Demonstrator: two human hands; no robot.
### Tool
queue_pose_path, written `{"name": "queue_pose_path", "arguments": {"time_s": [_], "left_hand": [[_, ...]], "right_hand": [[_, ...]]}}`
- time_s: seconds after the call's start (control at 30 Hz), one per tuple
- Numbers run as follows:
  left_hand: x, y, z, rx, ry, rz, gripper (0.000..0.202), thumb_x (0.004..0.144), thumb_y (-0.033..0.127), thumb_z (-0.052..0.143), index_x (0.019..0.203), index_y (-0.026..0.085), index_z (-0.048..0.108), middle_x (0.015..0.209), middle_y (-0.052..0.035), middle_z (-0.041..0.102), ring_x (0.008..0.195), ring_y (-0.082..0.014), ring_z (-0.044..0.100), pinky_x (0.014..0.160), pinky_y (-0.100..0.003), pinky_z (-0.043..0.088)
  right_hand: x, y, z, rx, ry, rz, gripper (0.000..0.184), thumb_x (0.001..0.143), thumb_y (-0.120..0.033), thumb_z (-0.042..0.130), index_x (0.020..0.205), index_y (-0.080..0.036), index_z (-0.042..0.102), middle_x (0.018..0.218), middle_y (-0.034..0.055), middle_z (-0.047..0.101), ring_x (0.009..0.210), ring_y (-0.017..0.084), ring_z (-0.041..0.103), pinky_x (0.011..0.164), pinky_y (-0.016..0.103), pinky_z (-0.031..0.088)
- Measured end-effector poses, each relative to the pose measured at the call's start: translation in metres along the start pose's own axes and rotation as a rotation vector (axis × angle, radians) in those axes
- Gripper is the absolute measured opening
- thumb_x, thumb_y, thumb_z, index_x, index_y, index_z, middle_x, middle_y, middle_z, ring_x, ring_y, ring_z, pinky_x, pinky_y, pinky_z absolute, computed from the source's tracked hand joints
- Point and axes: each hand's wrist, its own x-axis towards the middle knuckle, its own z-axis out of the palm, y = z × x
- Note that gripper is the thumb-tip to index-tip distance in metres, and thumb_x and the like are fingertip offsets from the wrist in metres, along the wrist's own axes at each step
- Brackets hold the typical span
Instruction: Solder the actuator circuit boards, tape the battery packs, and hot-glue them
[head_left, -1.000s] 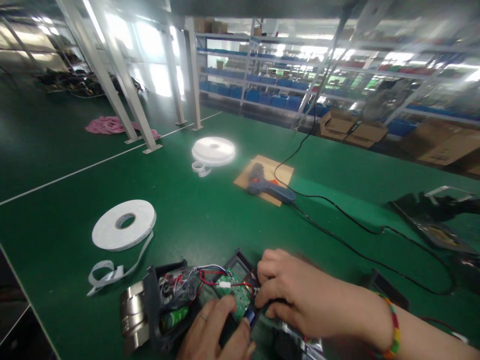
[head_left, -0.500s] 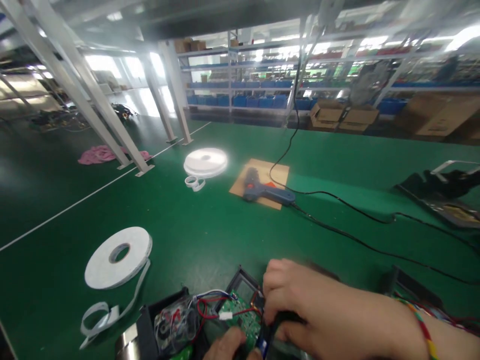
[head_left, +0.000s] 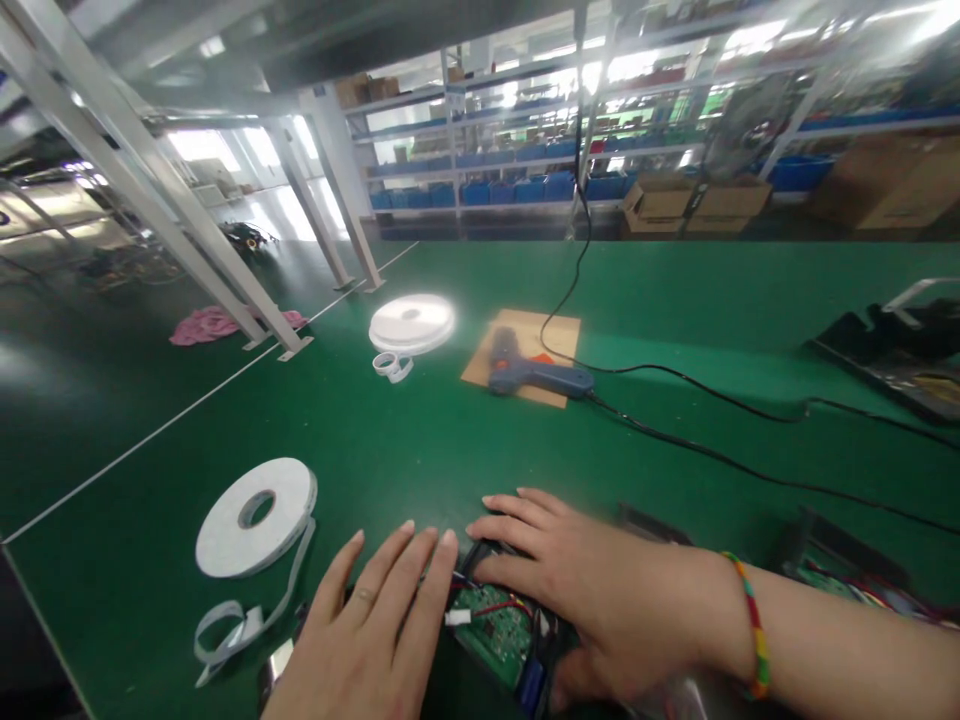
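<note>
Both my hands lie over an opened black device at the near edge of the green bench. Its green circuit board with red wires shows between them. My left hand rests flat on the device's left part, fingers stretched out and together. My right hand, with a coloured bead bracelet on the wrist, lies palm down on the right part, fingers spread and pointing left. Neither hand grips anything that I can see. Most of the device is hidden under my hands.
A white tape roll with a loose tail lies at the left. A second white roll sits farther back. A blue glue gun rests on brown cardboard, its black cable running right. Black trays stand at the right.
My hands went from pinching at the board and wires to lying flat over the device, now covering most of it. The view shifted slightly.
</note>
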Motion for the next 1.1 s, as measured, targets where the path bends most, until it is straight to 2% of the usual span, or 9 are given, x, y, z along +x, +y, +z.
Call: {"name": "queue_pose_path", "arguments": {"time_s": [0.07,0.13,0.23,0.33,0.5,0.67,0.8,0.93,1.1], "left_hand": [[0.014,-0.005,0.001,-0.082,-0.142,-0.026,0.07,0.082,0.054,0.066,0.136,0.011,0.054,0.12,-0.0138,0.069,0.105,-0.0331,0.068,0.096,-0.052,0.055],[0.021,-0.004,0.006,-0.188,-0.219,-0.106,0.052,0.081,0.05,0.07,0.121,0.018,0.064,0.103,-0.007,0.073,0.094,-0.0299,0.07,0.095,-0.056,0.055],[0.019,-0.001,0.019,-0.235,-0.202,-0.068,0.018,0.086,0.031,0.064,0.104,0.029,0.067,0.092,0.0024,0.069,0.089,-0.0216,0.07,0.099,-0.05,0.055],[0.015,-0.002,0.028,-0.163,-0.174,0.033,0.017,0.09,0.033,0.062,0.106,0.032,0.066,0.091,0.0031,0.068,0.088,-0.0216,0.07,0.096,-0.049,0.057],[0.002,-0.021,-0.003,-0.191,-0.188,0.064,0.052,0.085,0.05,0.068,0.132,0.032,0.056,0.116,-0.0033,0.069,0.107,-0.0289,0.067,0.1,-0.053,0.055],[-0.047,-0.042,-0.036,-0.407,-0.138,-0.274,0.095,0.083,0.042,0.07,0.158,0.03,0.013,0.161,-0.0104,0.031,0.145,-0.0319,0.036,0.114,-0.046,0.042],[-0.076,-0.037,-0.008,-0.622,-0.143,-0.381,0.117,0.068,0.031,0.084,0.158,0.033,0.009,0.158,-0.0109,0.036,0.141,-0.0321,0.043,0.114,-0.045,0.042],[-0.08,-0.02,0.028,-0.654,-0.058,-0.473,0.128,0.054,0.017,0.086,0.158,0.03,0.012,0.145,-0.0119,0.048,0.132,-0.0326,0.053,0.107,-0.041,0.049],[-0.066,0.022,0.039,-0.573,-0.025,-0.606,0.086,0.085,0.018,0.058,0.157,0.034,0.014,0.138,-0.0101,0.051,0.114,-0.0257,0.066,0.076,-0.027,0.06]], "right_hand": [[0.0,0.0,0.004,-0.039,0.025,-0.009,0.084,0.067,-0.037,0.08,0.143,-0.025,0.049,0.153,0.014,0.042,0.141,0.041,0.035,0.116,0.065,0.023],[0.0,0.0,0.006,-0.073,0.039,-0.024,0.084,0.066,-0.039,0.081,0.143,-0.028,0.049,0.15,0.014,0.044,0.135,0.04,0.041,0.114,0.065,0.027],[-0.001,-0.002,0.004,-0.129,0.042,-0.036,0.077,0.07,-0.04,0.079,0.141,-0.033,0.051,0.147,0.0122,0.045,0.128,0.039,0.047,0.11,0.067,0.03],[-0.001,-0.007,-0.001,-0.221,0.028,-0.04,0.069,0.073,-0.043,0.078,0.138,-0.032,0.056,0.144,0.0129,0.048,0.124,0.039,0.05,0.109,0.071,0.029],[0.001,-0.013,-0.003,-0.343,0.014,-0.047,0.076,0.072,-0.053,0.08,0.139,-0.026,0.056,0.136,0.0155,0.054,0.12,0.039,0.051,0.112,0.068,0.028],[0.001,-0.009,0.004,-0.305,0.049,-0.029,0.078,0.07,-0.055,0.082,0.139,-0.031,0.056,0.143,0.0135,0.05,0.129,0.041,0.045,0.113,0.069,0.026],[0.001,-0.008,0.001,-0.279,0.055,-0.009,0.075,0.069,-0.051,0.084,0.137,-0.033,0.057,0.142,0.0116,0.051,0.131,0.04,0.043,0.113,0.069,0.026],[0.002,-0.009,-0.012,-0.329,0.045,0.037,0.071,0.068,-0.045,0.086,0.132,-0.027,0.061,0.137,0.0128,0.054,0.131,0.039,0.043,0.114,0.067,0.026],[0.004,-0.015,-0.033,-0.404,-0.056,0.107,0.065,0.072,-0.033,0.081,0.133,-0.026,0.061,0.143,0.0124,0.052,0.137,0.039,0.038,0.118,0.066,0.021]]}}
